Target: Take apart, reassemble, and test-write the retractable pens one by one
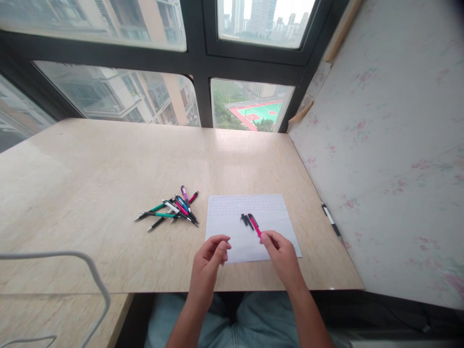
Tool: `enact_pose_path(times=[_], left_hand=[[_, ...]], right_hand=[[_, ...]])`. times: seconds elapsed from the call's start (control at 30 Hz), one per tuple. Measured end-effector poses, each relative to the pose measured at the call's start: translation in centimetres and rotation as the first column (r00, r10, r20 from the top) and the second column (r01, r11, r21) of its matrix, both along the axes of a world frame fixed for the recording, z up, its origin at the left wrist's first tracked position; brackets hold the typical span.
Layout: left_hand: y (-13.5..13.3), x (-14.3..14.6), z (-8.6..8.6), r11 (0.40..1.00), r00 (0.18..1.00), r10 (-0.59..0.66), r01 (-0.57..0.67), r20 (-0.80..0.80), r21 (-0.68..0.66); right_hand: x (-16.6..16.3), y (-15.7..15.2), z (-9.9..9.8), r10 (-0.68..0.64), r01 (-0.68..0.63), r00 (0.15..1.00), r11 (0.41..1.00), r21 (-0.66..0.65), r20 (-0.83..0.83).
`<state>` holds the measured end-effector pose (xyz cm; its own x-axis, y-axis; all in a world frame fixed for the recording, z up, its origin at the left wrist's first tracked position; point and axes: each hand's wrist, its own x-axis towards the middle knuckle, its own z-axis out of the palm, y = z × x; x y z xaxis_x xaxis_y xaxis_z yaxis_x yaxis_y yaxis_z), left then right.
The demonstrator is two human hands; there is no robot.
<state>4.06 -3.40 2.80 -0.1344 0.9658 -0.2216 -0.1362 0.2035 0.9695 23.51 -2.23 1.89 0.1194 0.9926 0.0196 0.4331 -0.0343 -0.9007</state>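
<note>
Grip differs from side to side: the left hand [211, 253] has its fingertips drawn in against the thumb, and I cannot tell whether anything small sits between them. The right hand [282, 255] pinches the near end of a pink pen [254, 225] between thumb and forefinger. Farthest left, a white wire frame [94, 276] curves over the near edge of the tabletop [90, 169]. Right of it, well apart from both hands, lies a loose heap of pens [174, 209], green, pink, blue and black, crossed over one another. Next comes the left hand, at the near left corner of a sheet of paper [232, 215] with faint handwriting along its far edge. On the middle of that sheet lies a short black piece [245, 220], just beside the pink pen's far end; whether the two touch is unclear. The pen slants from there back to the right hand. Farther right, a black-and-white pen [331, 221] lies alone at the foot of the wallpapered wall [391, 145]. By my reading, one pen is being handled over the sheet and is not in a writing hold. A next move would call for the left hand to steady the barrel or take the black piece, so that both ends are under control.
</note>
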Motion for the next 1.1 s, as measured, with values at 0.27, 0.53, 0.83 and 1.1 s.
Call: enact_pose_path(times=[0.27, 0.53, 0.83, 1.1], left_hand=[[0.4, 2.4, 0.8, 0.984, 0.982, -0.070, 0.096, 0.173, -0.148], [-0.6, 3.0, -0.1, 0.958, 0.833, 0.212, -0.072, 0.511, -0.279], [-0.4, 2.1, -0.9, 0.956, 0.744, 0.262, -0.112, 0.615, -0.271], [0.1, 1.6, -1.4, 0.932, 0.575, 0.338, -0.097, 0.745, -0.348]], right_hand=[[-2.6, -0.6, 0.6, 0.245, -0.243, 0.964, 0.969, 0.038, -0.098], [1.3, 3.9, -1.1, 0.126, -0.207, 0.878, 0.970, 0.129, 0.462], [0.9, 4.9, -2.6, 0.174, -0.257, 0.813, 0.964, 0.075, 0.556], [0.8, 5.2, -3.0, 0.098, -0.207, 0.806, 0.971, 0.123, 0.583]])
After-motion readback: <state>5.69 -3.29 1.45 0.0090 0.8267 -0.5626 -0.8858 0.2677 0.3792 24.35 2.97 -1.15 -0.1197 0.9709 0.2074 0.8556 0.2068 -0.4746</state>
